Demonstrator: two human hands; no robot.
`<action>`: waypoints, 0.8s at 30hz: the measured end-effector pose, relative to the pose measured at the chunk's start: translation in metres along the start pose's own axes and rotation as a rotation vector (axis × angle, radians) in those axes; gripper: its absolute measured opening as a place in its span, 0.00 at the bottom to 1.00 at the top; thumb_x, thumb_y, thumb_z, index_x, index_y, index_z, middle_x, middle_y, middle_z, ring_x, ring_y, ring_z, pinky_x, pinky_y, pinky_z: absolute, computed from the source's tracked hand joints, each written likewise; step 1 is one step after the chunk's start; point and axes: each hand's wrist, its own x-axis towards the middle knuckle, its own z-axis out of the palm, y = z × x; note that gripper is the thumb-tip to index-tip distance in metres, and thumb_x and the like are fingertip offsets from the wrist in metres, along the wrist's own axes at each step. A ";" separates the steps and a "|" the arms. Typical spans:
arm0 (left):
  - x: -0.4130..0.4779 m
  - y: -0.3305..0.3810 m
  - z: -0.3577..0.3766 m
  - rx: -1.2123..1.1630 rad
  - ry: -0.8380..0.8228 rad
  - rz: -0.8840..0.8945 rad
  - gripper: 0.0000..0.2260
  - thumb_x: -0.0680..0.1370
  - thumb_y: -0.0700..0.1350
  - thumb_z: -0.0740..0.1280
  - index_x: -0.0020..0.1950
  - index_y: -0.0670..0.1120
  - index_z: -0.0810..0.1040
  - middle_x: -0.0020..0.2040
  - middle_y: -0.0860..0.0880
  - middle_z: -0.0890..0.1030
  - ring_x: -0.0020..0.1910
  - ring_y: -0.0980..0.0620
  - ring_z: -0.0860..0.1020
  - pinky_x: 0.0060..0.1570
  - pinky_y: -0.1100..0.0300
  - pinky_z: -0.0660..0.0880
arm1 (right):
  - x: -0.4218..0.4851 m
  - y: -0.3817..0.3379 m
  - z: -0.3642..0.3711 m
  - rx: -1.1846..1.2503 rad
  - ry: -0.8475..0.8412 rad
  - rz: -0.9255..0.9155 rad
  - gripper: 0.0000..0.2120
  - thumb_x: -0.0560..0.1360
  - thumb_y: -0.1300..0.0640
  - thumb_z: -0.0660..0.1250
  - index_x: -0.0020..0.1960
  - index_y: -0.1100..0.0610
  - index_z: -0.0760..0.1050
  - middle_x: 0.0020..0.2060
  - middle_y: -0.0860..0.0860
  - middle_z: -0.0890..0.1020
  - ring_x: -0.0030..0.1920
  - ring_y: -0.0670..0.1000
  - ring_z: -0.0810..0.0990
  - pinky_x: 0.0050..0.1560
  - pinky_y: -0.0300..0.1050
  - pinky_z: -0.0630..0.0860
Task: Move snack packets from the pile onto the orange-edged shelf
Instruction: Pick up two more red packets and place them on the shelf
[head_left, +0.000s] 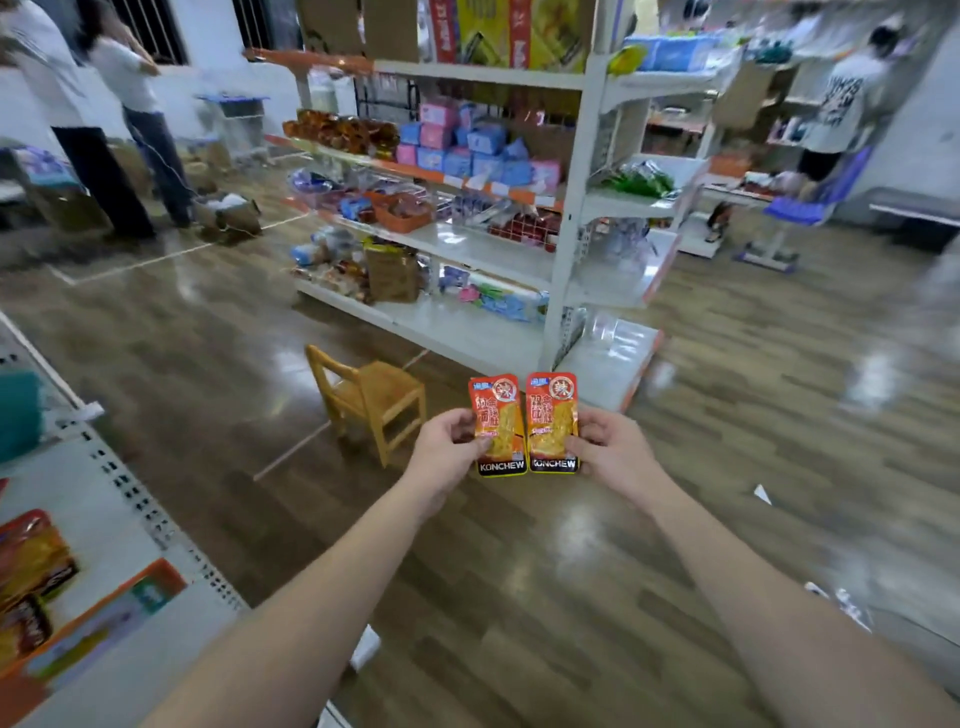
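Note:
I hold two red-and-yellow snack packets upright side by side in front of me, over the wooden floor. My left hand (451, 446) pinches the left packet (498, 423) at its left edge. My right hand (605, 447) pinches the right packet (553, 421) at its right edge. The orange-edged shelf (98, 623) lies at the lower left, with more of the same packets (31, 558) lying on it. The view is blurred by motion.
A small wooden chair (371, 397) stands on the floor just beyond my hands. A tall white shelving unit (563, 234) full of goods rises ahead. People stand at the far left and far right. Scraps of paper lie on the floor at right.

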 end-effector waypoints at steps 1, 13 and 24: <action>0.007 0.000 0.013 -0.005 -0.010 -0.010 0.11 0.77 0.36 0.72 0.59 0.44 0.80 0.54 0.49 0.84 0.57 0.50 0.82 0.57 0.56 0.79 | 0.001 0.004 -0.012 0.005 0.017 0.008 0.11 0.76 0.67 0.70 0.58 0.61 0.77 0.42 0.55 0.84 0.42 0.54 0.81 0.41 0.49 0.74; 0.121 0.014 0.135 0.026 -0.188 0.018 0.11 0.76 0.33 0.72 0.55 0.42 0.80 0.53 0.44 0.85 0.55 0.46 0.83 0.56 0.54 0.80 | 0.060 0.034 -0.126 0.020 0.220 0.072 0.11 0.76 0.70 0.69 0.50 0.56 0.77 0.45 0.56 0.86 0.45 0.56 0.84 0.47 0.62 0.81; 0.274 0.034 0.216 -0.002 -0.356 -0.013 0.12 0.76 0.33 0.71 0.59 0.40 0.79 0.54 0.45 0.85 0.55 0.47 0.83 0.58 0.50 0.80 | 0.172 0.035 -0.202 -0.051 0.378 0.125 0.10 0.75 0.67 0.70 0.51 0.54 0.79 0.49 0.55 0.86 0.52 0.56 0.84 0.55 0.58 0.81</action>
